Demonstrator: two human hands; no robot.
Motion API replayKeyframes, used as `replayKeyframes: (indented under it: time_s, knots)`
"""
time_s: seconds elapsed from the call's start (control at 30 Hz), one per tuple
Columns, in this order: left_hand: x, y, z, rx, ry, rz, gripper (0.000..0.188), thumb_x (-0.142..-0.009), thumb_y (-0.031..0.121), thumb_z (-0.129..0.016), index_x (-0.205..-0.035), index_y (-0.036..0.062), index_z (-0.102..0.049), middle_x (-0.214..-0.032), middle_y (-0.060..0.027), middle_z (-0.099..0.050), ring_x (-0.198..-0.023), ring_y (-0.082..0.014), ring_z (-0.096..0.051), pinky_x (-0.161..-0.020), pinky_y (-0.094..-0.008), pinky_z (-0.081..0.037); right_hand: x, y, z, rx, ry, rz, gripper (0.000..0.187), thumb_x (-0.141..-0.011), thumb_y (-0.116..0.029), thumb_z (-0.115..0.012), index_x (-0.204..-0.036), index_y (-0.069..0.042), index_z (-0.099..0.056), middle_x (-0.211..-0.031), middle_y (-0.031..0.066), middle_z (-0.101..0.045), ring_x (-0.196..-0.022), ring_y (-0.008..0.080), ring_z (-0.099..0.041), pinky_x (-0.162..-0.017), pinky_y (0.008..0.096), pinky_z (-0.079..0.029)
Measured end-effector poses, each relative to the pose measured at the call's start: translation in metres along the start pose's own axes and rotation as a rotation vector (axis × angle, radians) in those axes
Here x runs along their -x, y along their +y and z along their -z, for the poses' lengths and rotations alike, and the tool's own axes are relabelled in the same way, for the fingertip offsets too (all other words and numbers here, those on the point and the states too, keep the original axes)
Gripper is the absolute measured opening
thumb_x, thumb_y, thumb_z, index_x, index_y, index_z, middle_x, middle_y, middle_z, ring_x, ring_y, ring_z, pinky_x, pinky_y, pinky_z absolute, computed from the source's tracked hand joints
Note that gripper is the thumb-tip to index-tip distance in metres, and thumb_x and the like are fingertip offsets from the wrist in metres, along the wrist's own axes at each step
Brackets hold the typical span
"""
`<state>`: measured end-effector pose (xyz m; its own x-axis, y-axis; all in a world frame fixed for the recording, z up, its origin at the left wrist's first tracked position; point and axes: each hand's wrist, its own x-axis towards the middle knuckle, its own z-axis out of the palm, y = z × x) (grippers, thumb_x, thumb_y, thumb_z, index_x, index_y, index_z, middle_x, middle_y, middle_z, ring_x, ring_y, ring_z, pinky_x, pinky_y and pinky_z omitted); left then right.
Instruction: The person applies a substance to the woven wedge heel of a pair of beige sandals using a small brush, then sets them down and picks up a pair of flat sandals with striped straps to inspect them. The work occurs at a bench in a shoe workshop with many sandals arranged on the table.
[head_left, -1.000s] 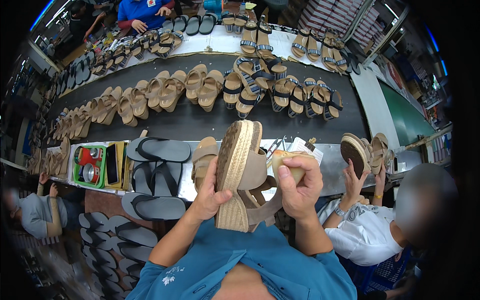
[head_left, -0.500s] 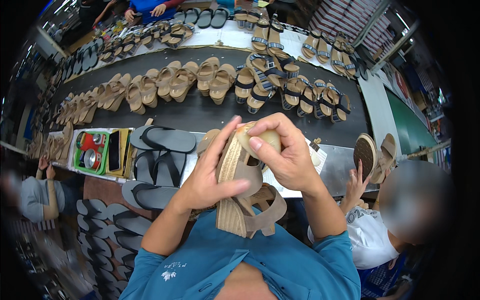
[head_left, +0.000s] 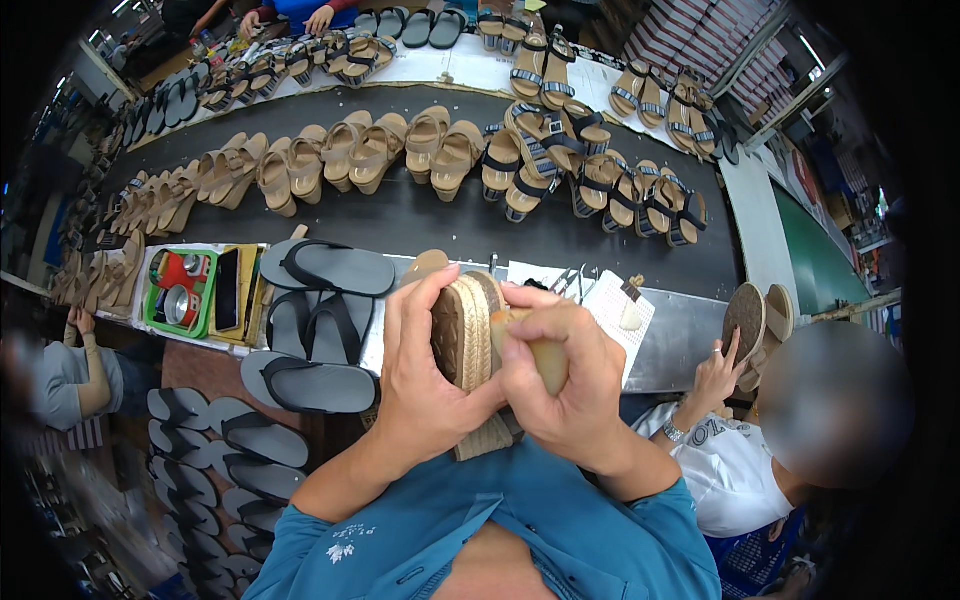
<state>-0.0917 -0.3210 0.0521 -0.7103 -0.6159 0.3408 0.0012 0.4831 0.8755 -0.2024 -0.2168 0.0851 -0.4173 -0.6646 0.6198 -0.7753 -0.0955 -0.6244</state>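
Observation:
A wedge sandal (head_left: 467, 325) with a brown sole and a woven rope-like edge is held up in front of my chest. My left hand (head_left: 420, 375) is closed around it, fingers along the sole side. In my right hand (head_left: 570, 375) is a pale yellowish, translucent block (head_left: 547, 352), gripped between thumb and fingers. The block is against or very close to the sandal's edge; my fingers hide the exact contact. Most of the sandal's upper and straps are hidden behind my hands. Another tan sandal (head_left: 428, 265) shows just beyond my left fingers.
Grey flip-flops (head_left: 335, 268) lie left of my arms, beside a green tray (head_left: 204, 322) with red items and a phone (head_left: 229, 288). Beige sandals (head_left: 365, 150) stand in rows on the dark conveyor (head_left: 400, 225). At right, a co-worker's hand (head_left: 715, 380) holds sandals. A paper sheet (head_left: 606, 310) lies nearby.
The sandal has been turned so its sole and edge show, and its straps are now hidden. My left fingers have closed around it, and the block has moved down beside the edge.

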Motion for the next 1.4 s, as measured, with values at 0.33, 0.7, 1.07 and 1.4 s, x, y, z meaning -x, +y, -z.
replayKeyframes:
  time_s: [0.33, 0.7, 1.07, 1.4]
  knots:
    - [0.010, 0.002, 0.006, -0.032, 0.004, -0.060, 0.089, -0.062, 0.019, -0.087, -0.138, 0.0035, -0.043, -0.122, -0.0187, -0.048, -0.113, -0.0350, -0.051, -0.095, -0.0418, -0.046, -0.002, -0.007, -0.013, -0.064, 0.117, -0.108, 0.015, -0.077, 0.001, -0.070, -0.088, 0.000, -0.061, -0.079, 0.0125, -0.065, -0.069, 0.0308, -0.067, -0.063, 0.0395, -0.053]
    - [0.017, 0.003, 0.010, -0.068, 0.011, -0.177, 0.091, -0.062, 0.021, -0.088, -0.138, 0.0011, -0.042, -0.126, -0.0204, -0.048, -0.116, -0.0365, -0.049, -0.097, -0.0426, -0.044, -0.040, -0.006, -0.019, -0.021, -0.053, -0.244, 0.012, -0.081, -0.004, -0.066, -0.089, -0.002, -0.057, -0.078, 0.0171, -0.067, -0.068, 0.0357, -0.068, -0.060, 0.0401, -0.053]
    - [0.011, -0.008, 0.023, 0.004, 0.104, -0.198, 0.089, -0.065, 0.024, -0.088, -0.136, -0.0001, -0.042, -0.125, -0.0216, -0.047, -0.112, -0.0348, -0.052, -0.096, -0.0424, -0.045, -0.030, -0.004, -0.010, -0.586, 0.001, -0.531, 0.010, -0.095, -0.007, -0.061, -0.102, -0.002, -0.056, -0.089, 0.0027, -0.063, -0.072, 0.0045, -0.057, -0.062, 0.0213, -0.047]
    - [0.007, -0.023, 0.015, -0.167, 0.214, -0.420, 0.091, -0.057, 0.020, -0.093, -0.133, 0.0041, -0.045, -0.129, -0.0236, -0.045, -0.114, -0.0364, -0.051, -0.094, -0.0438, -0.046, -0.017, -0.011, 0.002, -0.433, -0.126, -0.195, 0.011, -0.089, -0.002, -0.065, -0.098, -0.001, -0.058, -0.083, 0.0081, -0.066, -0.067, 0.0145, -0.066, -0.060, 0.0286, -0.052]
